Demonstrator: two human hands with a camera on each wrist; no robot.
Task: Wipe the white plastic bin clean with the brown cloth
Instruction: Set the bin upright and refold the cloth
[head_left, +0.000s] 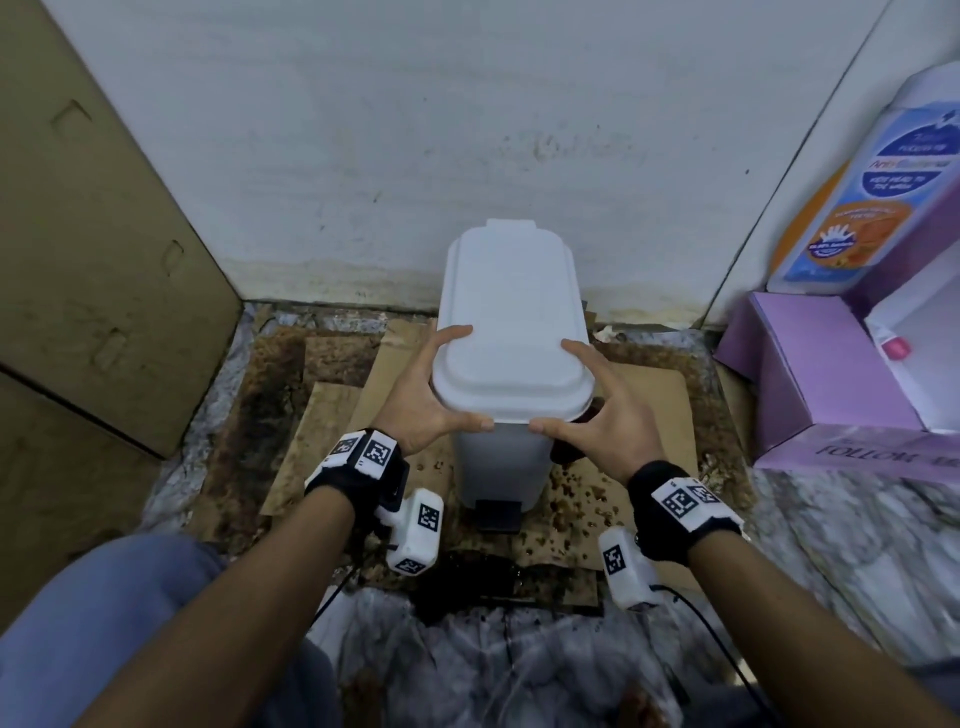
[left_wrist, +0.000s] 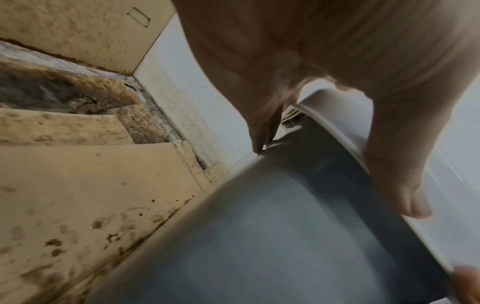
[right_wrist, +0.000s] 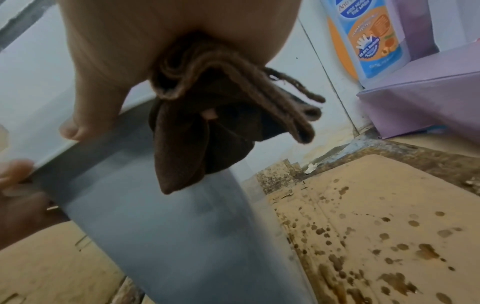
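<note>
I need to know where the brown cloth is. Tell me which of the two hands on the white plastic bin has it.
The right hand. A bunched brown cloth is tucked under its palm against the white plastic bin. The left hand holds the lid edge bare.

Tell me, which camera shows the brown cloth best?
The right wrist view: the cloth hangs bunched from the right hand, filling the middle of the picture against the bin. The head view shows only a dark sliver of it under that hand. The left wrist view shows none of it.
</note>
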